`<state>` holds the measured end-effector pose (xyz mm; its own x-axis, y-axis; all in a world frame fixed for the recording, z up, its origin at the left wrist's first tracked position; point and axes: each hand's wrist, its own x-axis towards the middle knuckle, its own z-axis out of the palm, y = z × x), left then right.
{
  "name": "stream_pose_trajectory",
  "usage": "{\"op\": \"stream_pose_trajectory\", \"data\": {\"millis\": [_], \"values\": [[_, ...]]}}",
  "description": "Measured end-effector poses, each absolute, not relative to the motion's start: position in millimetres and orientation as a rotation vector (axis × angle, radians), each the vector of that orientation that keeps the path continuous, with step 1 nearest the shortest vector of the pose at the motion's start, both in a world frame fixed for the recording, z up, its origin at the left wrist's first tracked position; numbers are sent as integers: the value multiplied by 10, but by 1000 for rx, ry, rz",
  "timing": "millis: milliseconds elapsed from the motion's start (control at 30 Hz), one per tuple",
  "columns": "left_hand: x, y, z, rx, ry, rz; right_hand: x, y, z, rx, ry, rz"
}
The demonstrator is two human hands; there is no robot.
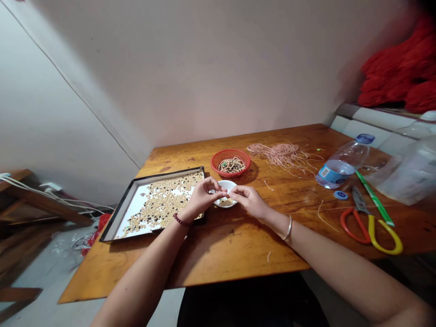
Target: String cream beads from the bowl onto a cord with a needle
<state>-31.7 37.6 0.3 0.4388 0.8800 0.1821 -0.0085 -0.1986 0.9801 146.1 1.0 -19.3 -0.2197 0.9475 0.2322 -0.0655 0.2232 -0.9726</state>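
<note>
Over a small white bowl (227, 185), my left hand (204, 194) and my right hand (249, 200) face each other, fingertips almost meeting. Each one is closed in a pinch. What sits between the fingers is too small to make out. Tiny beads (225, 201) lie in the bottom of the bowl. Left of my left hand is a black-edged shallow tray (117, 213) with many cream and dark beads (160, 200) spread over its white base. Behind the bowl stands a red plastic basket (216, 169) holding strung beads (232, 164).
A tangle of pink cord (284, 155) lies at the back of the wooden table (235, 254). To the right are a water bottle (340, 165), its blue cap (340, 195), scissors (361, 218) with red and yellow handles, a green strip (376, 200) and a clear plastic jug (408, 168).
</note>
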Motion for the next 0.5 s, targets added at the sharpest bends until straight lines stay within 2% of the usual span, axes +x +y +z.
{"op": "stream_pose_trajectory", "data": {"millis": [500], "values": [[-341, 400, -62, 1661, 818, 962, 1451, 6, -188, -925, -1376, 1250]]}}
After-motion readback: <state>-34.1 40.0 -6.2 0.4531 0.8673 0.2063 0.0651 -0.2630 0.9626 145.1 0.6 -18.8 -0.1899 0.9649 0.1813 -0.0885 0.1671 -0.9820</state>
